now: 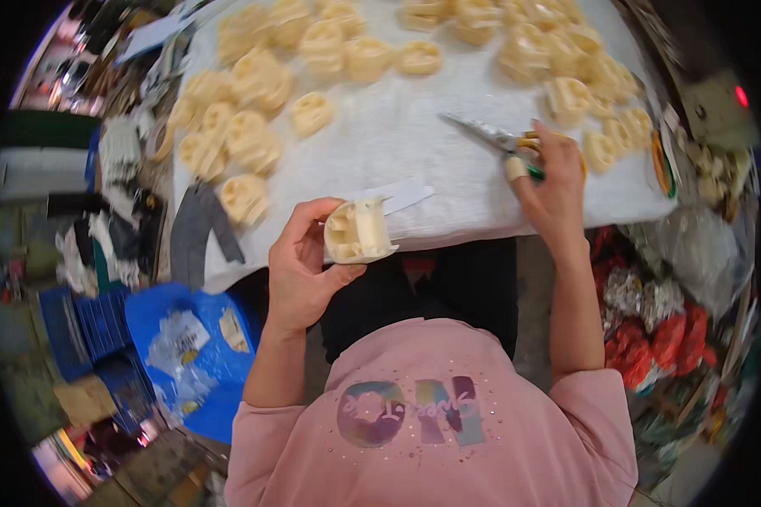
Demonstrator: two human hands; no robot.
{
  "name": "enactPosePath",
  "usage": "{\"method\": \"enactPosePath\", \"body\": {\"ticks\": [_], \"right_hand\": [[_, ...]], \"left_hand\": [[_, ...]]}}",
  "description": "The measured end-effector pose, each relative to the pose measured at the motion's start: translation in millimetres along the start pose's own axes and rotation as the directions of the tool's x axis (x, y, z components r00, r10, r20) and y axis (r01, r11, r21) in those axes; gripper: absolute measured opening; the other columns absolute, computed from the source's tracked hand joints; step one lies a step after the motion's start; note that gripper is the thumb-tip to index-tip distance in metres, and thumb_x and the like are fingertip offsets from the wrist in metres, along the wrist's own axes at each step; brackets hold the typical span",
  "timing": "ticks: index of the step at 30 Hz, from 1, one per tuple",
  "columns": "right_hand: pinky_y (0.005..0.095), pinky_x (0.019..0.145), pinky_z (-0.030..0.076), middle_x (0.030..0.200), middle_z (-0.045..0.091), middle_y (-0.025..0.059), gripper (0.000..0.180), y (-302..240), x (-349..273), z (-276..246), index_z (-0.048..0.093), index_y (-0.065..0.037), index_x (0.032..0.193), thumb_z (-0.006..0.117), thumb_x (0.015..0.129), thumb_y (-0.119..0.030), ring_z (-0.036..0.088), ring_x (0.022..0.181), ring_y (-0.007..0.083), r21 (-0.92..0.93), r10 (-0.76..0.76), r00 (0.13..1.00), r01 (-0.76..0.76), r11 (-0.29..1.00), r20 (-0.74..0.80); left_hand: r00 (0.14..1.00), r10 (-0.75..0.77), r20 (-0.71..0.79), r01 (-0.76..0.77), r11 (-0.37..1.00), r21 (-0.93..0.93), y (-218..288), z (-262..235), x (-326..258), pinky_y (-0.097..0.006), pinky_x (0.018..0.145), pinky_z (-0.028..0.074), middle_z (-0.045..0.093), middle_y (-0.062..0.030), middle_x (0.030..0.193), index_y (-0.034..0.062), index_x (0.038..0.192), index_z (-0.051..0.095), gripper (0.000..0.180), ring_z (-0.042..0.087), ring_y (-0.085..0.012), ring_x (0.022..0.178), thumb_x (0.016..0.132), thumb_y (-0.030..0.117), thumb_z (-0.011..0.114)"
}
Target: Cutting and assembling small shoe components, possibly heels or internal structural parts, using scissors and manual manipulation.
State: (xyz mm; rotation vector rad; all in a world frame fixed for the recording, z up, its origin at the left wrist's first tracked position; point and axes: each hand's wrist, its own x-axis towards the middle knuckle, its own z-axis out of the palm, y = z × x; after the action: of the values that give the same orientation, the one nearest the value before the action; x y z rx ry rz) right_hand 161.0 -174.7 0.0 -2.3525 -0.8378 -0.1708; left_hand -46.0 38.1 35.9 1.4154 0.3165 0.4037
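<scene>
My left hand [298,269] is closed around a cream moulded piece with a hollow, ribbed inside [359,232], held up just over the table's near edge. Its curved wall and open side face me. On the right, my right hand [555,190] grips a pair of scissors [484,131] with yellow and green handles. The blades point far left over the white cloth and look nearly closed. A pale wrap covers part of the right thumb. Beside the held piece, a white strip of paper [408,195] lies on the cloth.
More cream pieces [254,139] crowd the far left of the white-covered table [397,144], with another heap [558,46] far right. A grey cloth [199,232] hangs at the left corner. Below stand a blue tub [237,406] and, on the right, red bags [668,342].
</scene>
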Motion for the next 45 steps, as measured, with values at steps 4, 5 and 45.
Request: {"method": "enactPosePath", "body": {"ticks": [4, 5, 45], "right_hand": [[0.0408, 0.086, 0.041, 0.101, 0.054, 0.0168, 0.035, -5.8, -1.4, 3.3, 0.059, -0.004, 0.107, 0.067, 0.073, -0.004, 0.052, 0.097, 0.0330, -0.155, -0.115, 0.972, 0.084, 0.984, -0.206], [0.0408, 0.086, 0.041, 0.101, 0.054, 0.0168, 0.035, -10.6, 3.6, 5.8, 0.059, -0.004, 0.107, 0.067, 0.073, -0.004, 0.052, 0.097, 0.0330, -0.156, -0.135, 0.970, 0.104, 0.982, -0.204], [0.0390, 0.092, 0.040, 0.108, 0.056, 0.0161, 0.040, -62.8, 103.0, 56.9, 0.058, -0.001, 0.110, 0.057, 0.070, 0.005, 0.048, 0.104, 0.0337, 0.151, -0.264, 0.958, 0.246, 0.957, 0.113]], "left_hand": [[0.963, -0.077, -0.258, 0.115, 0.984, 0.134, -0.3, -66.7, -57.7, -0.031, 0.094, 0.041, 0.056, -0.0085, 0.111, -0.0026, 0.119, 0.048, 0.057, 0.054, -0.0178, 0.105, 0.067, -0.002, 0.072], [0.932, -0.082, -0.352, 0.145, 0.977, 0.155, -6.7, -85.8, -69.6, -0.031, 0.094, 0.042, 0.056, -0.0092, 0.112, -0.0027, 0.119, 0.048, 0.057, 0.055, -0.0183, 0.105, 0.067, -0.003, 0.071], [0.963, -0.231, -0.139, 0.110, 0.807, -0.580, -35.4, 1.8, 29.3, -0.024, 0.054, 0.041, 0.061, -0.0091, 0.088, -0.0040, 0.132, 0.040, 0.048, 0.055, -0.0122, 0.068, 0.100, 0.031, 0.035]]}}
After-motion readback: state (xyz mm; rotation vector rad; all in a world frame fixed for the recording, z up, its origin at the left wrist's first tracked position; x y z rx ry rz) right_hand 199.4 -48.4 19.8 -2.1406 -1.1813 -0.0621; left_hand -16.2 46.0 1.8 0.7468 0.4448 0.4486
